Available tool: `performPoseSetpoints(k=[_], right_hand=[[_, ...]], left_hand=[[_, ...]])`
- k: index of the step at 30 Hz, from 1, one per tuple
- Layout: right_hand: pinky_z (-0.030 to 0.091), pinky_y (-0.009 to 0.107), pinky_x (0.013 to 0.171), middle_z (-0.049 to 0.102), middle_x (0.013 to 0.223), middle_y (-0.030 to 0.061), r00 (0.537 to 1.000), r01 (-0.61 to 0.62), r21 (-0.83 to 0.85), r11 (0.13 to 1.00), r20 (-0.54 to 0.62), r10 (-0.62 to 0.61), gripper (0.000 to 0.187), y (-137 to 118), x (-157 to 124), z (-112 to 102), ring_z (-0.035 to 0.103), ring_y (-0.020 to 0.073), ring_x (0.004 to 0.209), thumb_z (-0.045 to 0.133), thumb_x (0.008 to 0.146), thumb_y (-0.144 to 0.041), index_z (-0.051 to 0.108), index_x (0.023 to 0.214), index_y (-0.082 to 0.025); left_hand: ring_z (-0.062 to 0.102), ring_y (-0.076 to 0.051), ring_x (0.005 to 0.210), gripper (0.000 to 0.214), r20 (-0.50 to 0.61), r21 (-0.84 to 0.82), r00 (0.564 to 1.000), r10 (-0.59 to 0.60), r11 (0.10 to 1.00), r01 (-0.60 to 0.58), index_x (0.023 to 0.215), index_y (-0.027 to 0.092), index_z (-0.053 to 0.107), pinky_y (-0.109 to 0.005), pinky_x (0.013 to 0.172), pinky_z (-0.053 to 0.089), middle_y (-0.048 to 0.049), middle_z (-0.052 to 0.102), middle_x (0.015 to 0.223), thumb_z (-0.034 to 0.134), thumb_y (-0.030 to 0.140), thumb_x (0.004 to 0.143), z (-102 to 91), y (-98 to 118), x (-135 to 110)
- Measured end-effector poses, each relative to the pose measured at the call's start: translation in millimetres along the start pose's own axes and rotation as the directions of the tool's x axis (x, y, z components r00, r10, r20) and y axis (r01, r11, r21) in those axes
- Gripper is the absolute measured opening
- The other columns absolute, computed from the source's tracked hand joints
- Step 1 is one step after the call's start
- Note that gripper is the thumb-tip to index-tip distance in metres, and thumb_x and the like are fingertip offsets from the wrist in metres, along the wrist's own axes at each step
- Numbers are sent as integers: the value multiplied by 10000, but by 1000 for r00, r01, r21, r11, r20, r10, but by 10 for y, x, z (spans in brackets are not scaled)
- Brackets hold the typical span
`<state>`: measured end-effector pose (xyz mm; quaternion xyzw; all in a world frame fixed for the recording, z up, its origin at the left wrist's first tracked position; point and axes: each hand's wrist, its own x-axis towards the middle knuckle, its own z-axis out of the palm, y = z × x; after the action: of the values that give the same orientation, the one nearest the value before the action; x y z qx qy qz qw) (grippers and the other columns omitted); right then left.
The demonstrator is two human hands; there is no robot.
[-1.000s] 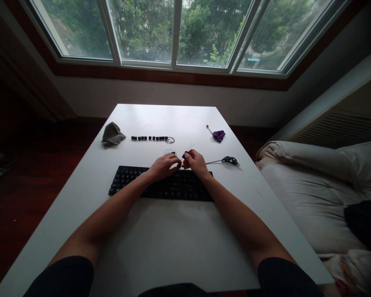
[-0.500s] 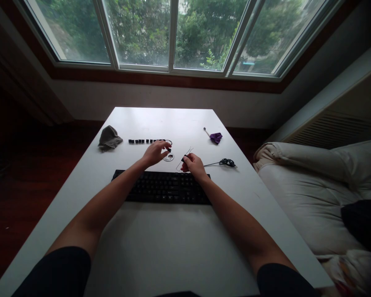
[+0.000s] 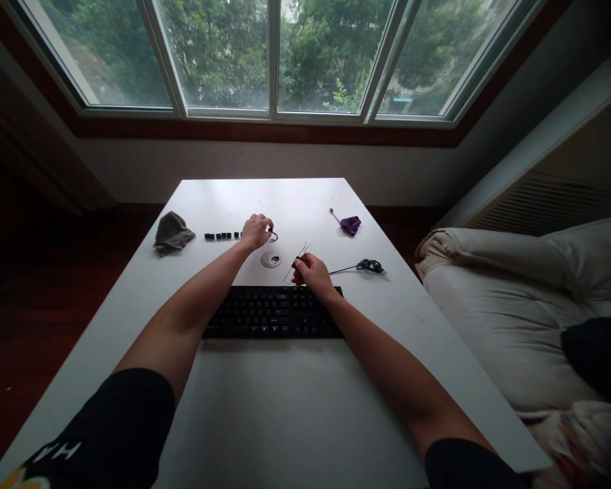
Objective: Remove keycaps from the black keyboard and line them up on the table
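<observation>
My left hand [image 3: 256,232] reaches over the far end of a row of small black keycaps [image 3: 223,236]. Its fingertips pinch a small black keycap [image 3: 271,231], mostly hidden by the fingers. My right hand [image 3: 311,270] is closed around the black handle of a wire keycap puller [image 3: 298,261], whose thin wire ends stick out on both sides. Beneath my forearms lies a black keyboard [image 3: 269,314], its left end hidden by my left arm.
A round cable grommet [image 3: 271,259] is set in the white table [image 3: 295,394]. Grey cloth [image 3: 173,233] lies at the left. Toward the right are a purple cloth [image 3: 350,225], a brush [image 3: 335,215] and a coiled cable [image 3: 371,265]. A sofa [image 3: 489,305] flanks the table.
My left hand has moved away from me, from beside the grommet to the end of the keycap row. My right hand still holds the puller in nearly the same place.
</observation>
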<state>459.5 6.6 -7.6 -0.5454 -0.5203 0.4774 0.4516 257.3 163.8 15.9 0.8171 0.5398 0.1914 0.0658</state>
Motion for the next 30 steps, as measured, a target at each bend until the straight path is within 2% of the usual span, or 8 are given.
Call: performPoseSetpoints(k=[11,17,25,30], right_hand=[[579,224,470,672,636,-15,999,33,-50,998,2,-33,208,5,6,-13,705,156,533,595,916,-411,536,858,-220],[574,223,467,672,636,-13,999,43,-57,997,-1,-44,204,21,0,-20,707,158,533,586,921,-408,539,857,-220],[577,223,470,670,628,-15,999,42,-53,998,-3,-42,197,5,-5,-17,704,155,532,590,916,-401,541,855,-220],[583,231,470,675,640,-11,999,39,-40,998,4,-39,209,10,-4,-23,707,161,538,596,917,-416,545,861,-222]], left_hand=[[485,-323,1197,211,34,12,998,-49,999,48,1048,244,704,-458,984,443,-114,626,1203,656,213,845,161,-34,52],[495,-322,1196,208,25,-18,999,-42,999,42,1053,243,689,-453,983,442,-117,621,1227,668,213,848,172,-95,52],[481,-314,1208,264,39,32,998,-58,998,57,1121,250,678,-440,978,456,-106,618,1243,644,223,860,161,-67,10],[477,-313,1215,249,35,3,998,-49,999,49,1116,242,680,-433,990,441,-105,608,1254,657,216,869,163,-75,10]])
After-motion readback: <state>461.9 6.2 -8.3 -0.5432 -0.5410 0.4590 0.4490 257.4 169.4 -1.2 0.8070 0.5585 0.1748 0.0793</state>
